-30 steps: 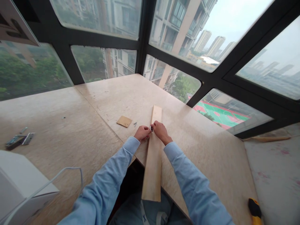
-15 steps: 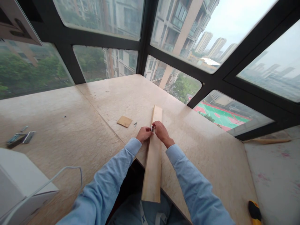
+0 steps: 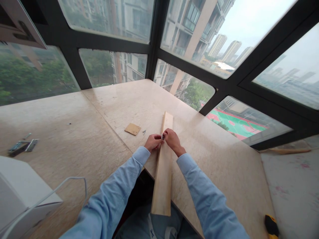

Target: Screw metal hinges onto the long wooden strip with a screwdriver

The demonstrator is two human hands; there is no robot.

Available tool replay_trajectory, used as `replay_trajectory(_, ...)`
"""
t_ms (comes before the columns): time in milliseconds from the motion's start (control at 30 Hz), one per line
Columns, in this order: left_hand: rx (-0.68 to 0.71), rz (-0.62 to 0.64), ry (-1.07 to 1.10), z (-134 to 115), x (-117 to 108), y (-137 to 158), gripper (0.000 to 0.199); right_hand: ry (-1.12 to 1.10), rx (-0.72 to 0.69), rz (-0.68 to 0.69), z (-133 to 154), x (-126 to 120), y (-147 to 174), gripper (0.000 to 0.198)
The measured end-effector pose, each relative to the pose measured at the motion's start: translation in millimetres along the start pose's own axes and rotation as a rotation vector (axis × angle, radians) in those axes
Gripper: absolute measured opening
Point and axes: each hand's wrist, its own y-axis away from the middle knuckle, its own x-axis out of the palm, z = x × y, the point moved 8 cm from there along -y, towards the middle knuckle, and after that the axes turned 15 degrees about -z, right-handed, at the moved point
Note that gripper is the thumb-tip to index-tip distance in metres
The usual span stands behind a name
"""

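Note:
A long pale wooden board (image 3: 162, 179) lies on the stone-patterned counter, its near end jutting out over the edge towards my lap. Above the board's far half, a small shiny metal piece (image 3: 162, 136) is pinched between my hands; its exact kind is too small to make out. My left hand (image 3: 153, 142) grips it from the left with thumb and fingers together. From the other side my right hand (image 3: 171, 138) holds it with bent fingers, partly covering it. Left of the hands lie a thin square wooden piece (image 3: 133, 129) with small holes and a few screws (image 3: 144, 132).
Metal hardware (image 3: 23, 146) lies at the left, behind a white box (image 3: 22, 189) with a pale cable (image 3: 74, 178). A black and yellow tool (image 3: 271, 225) rests at the lower right. Dark-framed windows (image 3: 152, 49) border the counter (image 3: 219, 162).
The small metal piece looks slightly turned between my fingers. Both hands stay at nearly the same place over the board, and the other things lie as before.

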Motion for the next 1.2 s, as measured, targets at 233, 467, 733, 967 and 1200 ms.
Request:
replay_trajectory(233, 0.010, -0.036, -0.019, -3, -4, 2, 0.027, -0.124, -0.106, -0.005, 7, -3, 2, 0.021)
replay_trajectory(467, -0.013, -0.032, 0.018, -2, -4, 0, 0.024, -0.247, -0.116, -0.098, 4, -11, 4, 0.021)
replay_trajectory(733, -0.048, -0.037, 0.016, 2, -4, -1, 0.027, -0.327, 0.019, -0.224, 2, -19, -7, 0.026)
replay_trajectory(967, 0.045, -0.058, -0.129, 8, -5, -11, 0.003, -0.309, -0.084, -0.022, 56, 23, -21, 0.021)
replay_trajectory(1200, 0.101, -0.096, -0.120, 15, 0, -23, 0.018, -0.189, -0.105, 0.154, 75, 68, -38, 0.022)
